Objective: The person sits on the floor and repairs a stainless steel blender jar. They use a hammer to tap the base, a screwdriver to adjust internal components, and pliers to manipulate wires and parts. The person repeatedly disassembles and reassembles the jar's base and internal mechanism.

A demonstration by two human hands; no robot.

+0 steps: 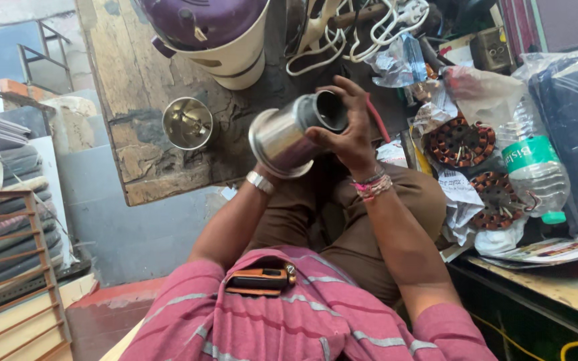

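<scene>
Steel jar: a polished steel mixer jar [287, 137] is held up above the person's lap, lying on its side with the dark base collar turned toward the right hand, so the underside is easy to reach.
Right hand: the right hand [347, 130] wraps the base end from above, its fingers [342, 90] curled over the collar's rim and the thumb pressed on the near side; it is closed on the jar, steadying it at the end being handled.
Left hand: the left hand [262, 170] sits under the wide mouth end and is mostly hidden behind the jar; only the wrist with a metal watch [259, 182] shows, so I cannot tell how its fingers lie, though it probably props the jar from below.
Bench: a worn wooden bench [135, 87] lies just beyond the knees, keeping spare parts within arm's reach.
Small jar: a smaller steel jar [187, 123] stands upright on the bench, mouth up, blades showing inside, well apart from the held jar.
Mixer body: a cream and purple appliance body [225, 40] stands at the bench's far edge.
Cables: white cords [342, 33] are heaped beside it.
Motor coils: two round copper-wound stators [459, 142] rest on crumpled paper to the right, near a plastic water bottle [533, 164].
Pocket: a dark and orange phone [259, 279] is tucked in the striped shirt pocket, out of the way.
</scene>
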